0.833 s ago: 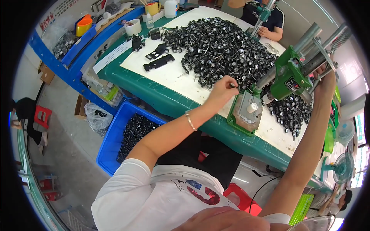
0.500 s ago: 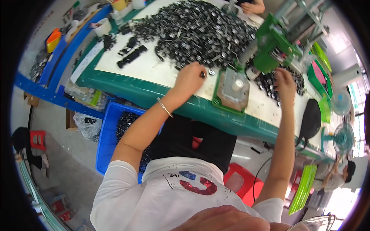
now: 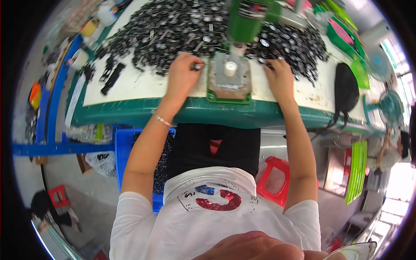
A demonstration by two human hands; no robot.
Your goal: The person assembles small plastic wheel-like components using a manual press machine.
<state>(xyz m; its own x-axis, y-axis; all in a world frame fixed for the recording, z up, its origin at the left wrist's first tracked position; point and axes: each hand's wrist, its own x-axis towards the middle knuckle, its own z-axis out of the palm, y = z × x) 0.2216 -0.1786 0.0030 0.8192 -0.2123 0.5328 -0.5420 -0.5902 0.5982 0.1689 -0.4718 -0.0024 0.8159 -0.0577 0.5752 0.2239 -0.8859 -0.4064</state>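
My left hand [image 3: 183,74] pinches a small round metal part [image 3: 198,66] just left of the green press base [image 3: 229,82]. A white round die [image 3: 230,68] sits on that base under the green press column [image 3: 247,19]. My right hand [image 3: 280,79] rests on the white table top [image 3: 130,86] right of the base, fingers down among black and silver parts [image 3: 299,52]; whether it grips one is hidden. A big heap of the same small parts [image 3: 173,30] spreads behind both hands.
A blue bin [image 3: 123,147] of dark parts stands on the floor by my left leg. A red stool [image 3: 275,177] is under me. Black flat pieces [image 3: 112,78] lie at the table's left. Green trays [image 3: 357,169] and a fan [image 3: 390,106] stand to the right.
The view has swung so the press is now straight ahead. My left hand moved from the heap to the base with a part; my right hand came down from the press lever to the table.
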